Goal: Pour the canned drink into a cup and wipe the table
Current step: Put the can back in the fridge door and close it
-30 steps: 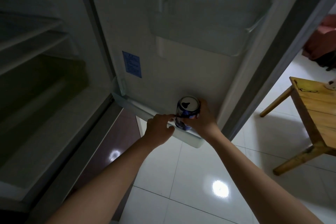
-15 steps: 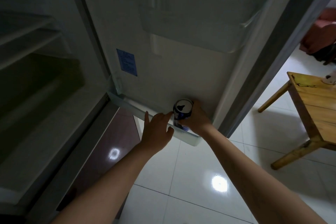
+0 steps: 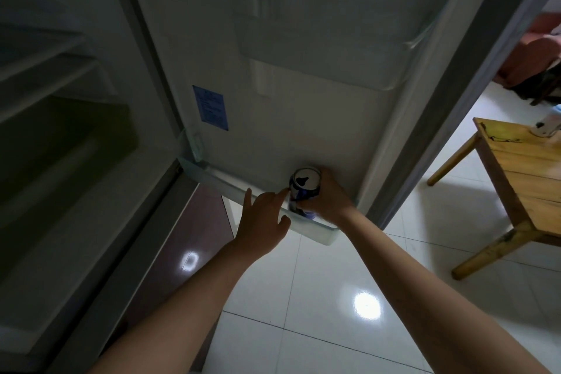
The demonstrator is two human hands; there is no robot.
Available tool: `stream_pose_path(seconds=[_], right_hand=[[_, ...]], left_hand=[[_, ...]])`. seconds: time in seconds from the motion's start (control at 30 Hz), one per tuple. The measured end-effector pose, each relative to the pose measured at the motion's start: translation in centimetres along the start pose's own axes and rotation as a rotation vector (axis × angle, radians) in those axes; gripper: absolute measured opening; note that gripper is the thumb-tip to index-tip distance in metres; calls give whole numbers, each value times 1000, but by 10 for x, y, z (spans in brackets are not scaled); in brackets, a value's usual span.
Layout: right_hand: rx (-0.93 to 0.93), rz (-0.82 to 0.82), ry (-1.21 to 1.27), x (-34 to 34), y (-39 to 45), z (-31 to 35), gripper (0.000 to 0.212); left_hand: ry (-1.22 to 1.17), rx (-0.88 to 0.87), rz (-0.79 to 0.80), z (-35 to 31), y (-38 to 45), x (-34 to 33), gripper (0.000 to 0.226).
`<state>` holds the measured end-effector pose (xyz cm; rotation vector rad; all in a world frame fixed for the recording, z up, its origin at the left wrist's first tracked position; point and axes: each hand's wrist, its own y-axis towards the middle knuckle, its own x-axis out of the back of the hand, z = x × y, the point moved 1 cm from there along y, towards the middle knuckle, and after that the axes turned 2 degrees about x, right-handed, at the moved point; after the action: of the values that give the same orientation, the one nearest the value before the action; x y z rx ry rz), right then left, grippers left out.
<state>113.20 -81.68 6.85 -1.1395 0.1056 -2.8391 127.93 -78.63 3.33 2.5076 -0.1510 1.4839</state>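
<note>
Lower than a second ago, the can (image 3: 304, 191) now sits down in the fridge door's bottom shelf (image 3: 315, 229). Right hand (image 3: 329, 200) has its grip clamped round the can; left hand (image 3: 263, 218), fingers apart, only brushes it at 9 o'clock, probably steadying. Wooden tabletop (image 3: 528, 170) waits at 3 o'clock, the shelf lip barring the way.

Dim, greenish gloom fills the open fridge (image 3: 76, 130) interior; daylight enters from the right, brightening the wooden table (image 3: 528, 167). Two glare spots shine on the glossy floor tiles (image 3: 367, 305) (wide-angle bending stretches the edges), with soft blur throughout.
</note>
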Motion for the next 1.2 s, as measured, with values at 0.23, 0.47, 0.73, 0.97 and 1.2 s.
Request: stream_pose_path(seconds=[0.23,0.47,0.73,0.97,1.2], right_hand=[[63,-121,3,17,-34,12,57],[347,-410,-203,35,-88,-12,46],[289,-829,10,81,-96,-42,30],[107,-646,65,129,-59,-67,63],[245,-308,263,138,-48,-80,69]], left_hand=[[-11,-64,-35,6,-3,-3,50],[164,-205,-121,9,-12,-8,44],[384,-195,-125,-6,-29,-23,56],[458,-28,-149,-37,-43,-33,63],[468,114,-149,-77,-56,-52,69]])
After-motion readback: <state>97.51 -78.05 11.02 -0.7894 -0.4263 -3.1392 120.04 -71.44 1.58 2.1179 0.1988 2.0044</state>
